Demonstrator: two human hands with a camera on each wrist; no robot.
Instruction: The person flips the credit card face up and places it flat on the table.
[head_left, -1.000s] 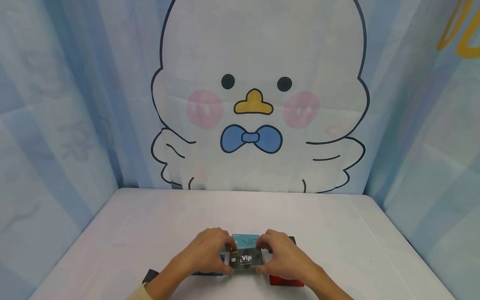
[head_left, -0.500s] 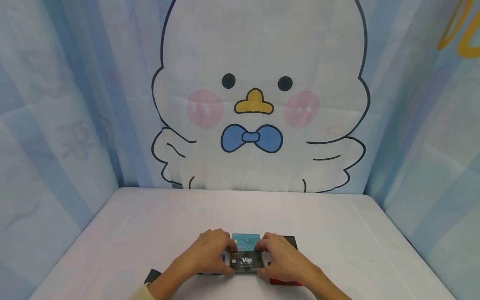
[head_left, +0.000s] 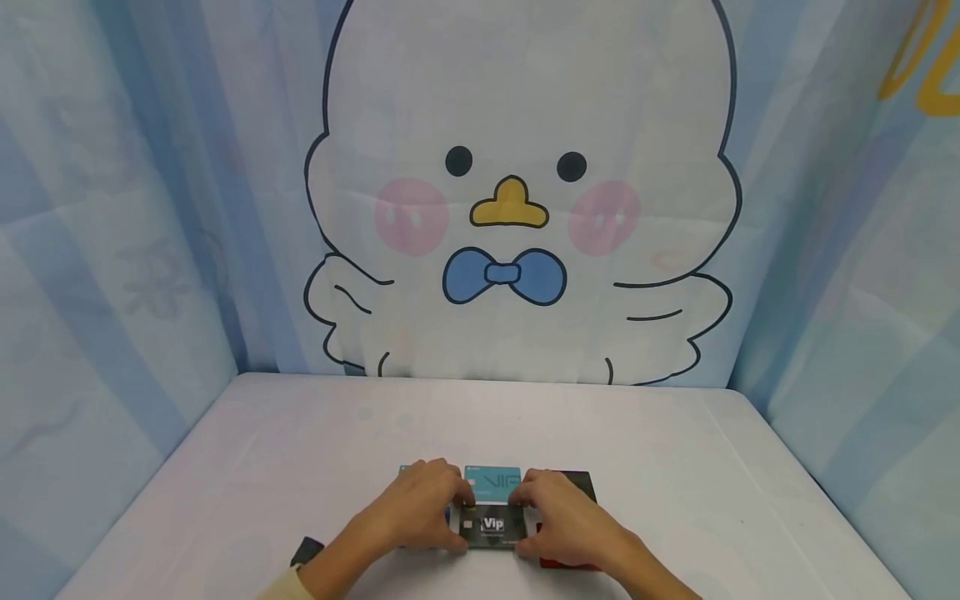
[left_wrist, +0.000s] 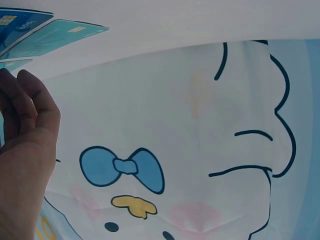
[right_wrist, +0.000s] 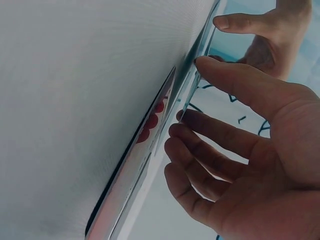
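Two short edges of black Vip card (head_left: 492, 527) pinched by left hand (head_left: 420, 504) and right hand (head_left: 567, 514); card on near side of teal VIP card (head_left: 491, 483). Best: hold level, align edges, release both sides together.

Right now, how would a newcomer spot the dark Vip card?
On the white table, look low centre in the head view. The dark Vip card is between the left grip and right grip, just nearer than a teal card. White lettering on dark sets it apart.
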